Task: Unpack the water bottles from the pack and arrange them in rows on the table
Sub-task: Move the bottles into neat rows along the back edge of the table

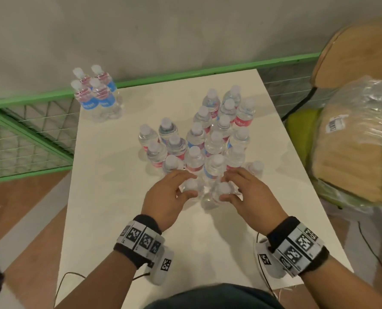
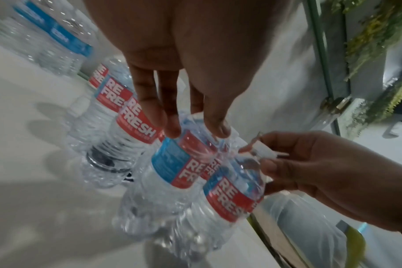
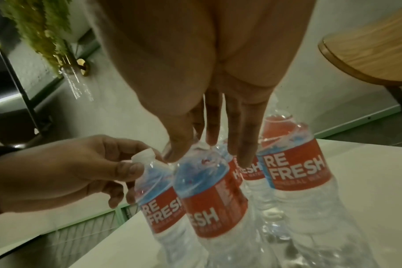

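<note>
Clear water bottles with red and blue labels stand in rows point(image 1: 210, 134) on the white table point(image 1: 118, 219). At the near end of the rows my left hand point(image 1: 188, 184) grips the neck of one bottle point(image 1: 197, 195), thumb on the near side. My right hand point(image 1: 225, 188) pinches the capped top of the bottle beside it point(image 1: 210, 202). In the left wrist view my left fingertips point(image 2: 172, 130) sit on a bottle's shoulder point(image 2: 172, 163). My right hand point(image 2: 264, 156) curls round a white cap. The right wrist view has my left hand point(image 3: 140, 161) pinching a cap.
Several blue-labelled bottles point(image 1: 96, 97) stand apart at the table's far left corner. One bottle point(image 1: 255, 167) stands alone right of the rows. A green railing point(image 1: 141, 83) runs behind the table. A plastic-wrapped bundle point(image 1: 352, 152) lies on a chair to the right.
</note>
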Demonstrator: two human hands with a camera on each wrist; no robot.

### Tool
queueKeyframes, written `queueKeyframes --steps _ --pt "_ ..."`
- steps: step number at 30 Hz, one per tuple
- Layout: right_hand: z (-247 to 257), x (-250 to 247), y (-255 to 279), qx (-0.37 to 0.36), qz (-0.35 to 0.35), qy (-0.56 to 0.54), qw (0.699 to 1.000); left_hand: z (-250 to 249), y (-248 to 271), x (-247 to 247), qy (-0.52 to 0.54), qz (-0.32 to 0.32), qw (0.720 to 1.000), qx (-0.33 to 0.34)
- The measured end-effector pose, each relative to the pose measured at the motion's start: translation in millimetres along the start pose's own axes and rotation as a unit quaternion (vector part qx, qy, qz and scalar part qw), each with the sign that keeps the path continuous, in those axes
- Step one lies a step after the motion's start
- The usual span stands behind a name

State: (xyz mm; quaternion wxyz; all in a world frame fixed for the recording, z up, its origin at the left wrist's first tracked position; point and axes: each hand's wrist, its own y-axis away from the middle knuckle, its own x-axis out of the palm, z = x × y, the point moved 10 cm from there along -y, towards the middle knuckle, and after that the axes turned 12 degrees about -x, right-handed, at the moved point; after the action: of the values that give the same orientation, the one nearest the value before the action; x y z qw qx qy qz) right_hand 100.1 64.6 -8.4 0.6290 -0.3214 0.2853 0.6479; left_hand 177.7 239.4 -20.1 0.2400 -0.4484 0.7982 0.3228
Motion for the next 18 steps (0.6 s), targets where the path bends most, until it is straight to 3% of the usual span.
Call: queueKeyframes --steps 4,8,13,18 --pt "21 -13 -10 -0.006 0.024 -0.041 0.999 12 12 -34 0.063 0.015 0.997 -0.032" --pt "78 -52 -34 -0.034 0.011 -0.101 0.994 4 31 -94 0.085 -0.006 0.996 -0.011" --pt "154 -106 -86 -0.098 -0.063 -0.189 0.975 -15 33 -196 0.062 -0.096 0.993 0.034" --pt "182 -136 -165 -0.129 -0.147 -0.233 0.953 -22 1 -278 0.089 -0.223 0.968 0.068"
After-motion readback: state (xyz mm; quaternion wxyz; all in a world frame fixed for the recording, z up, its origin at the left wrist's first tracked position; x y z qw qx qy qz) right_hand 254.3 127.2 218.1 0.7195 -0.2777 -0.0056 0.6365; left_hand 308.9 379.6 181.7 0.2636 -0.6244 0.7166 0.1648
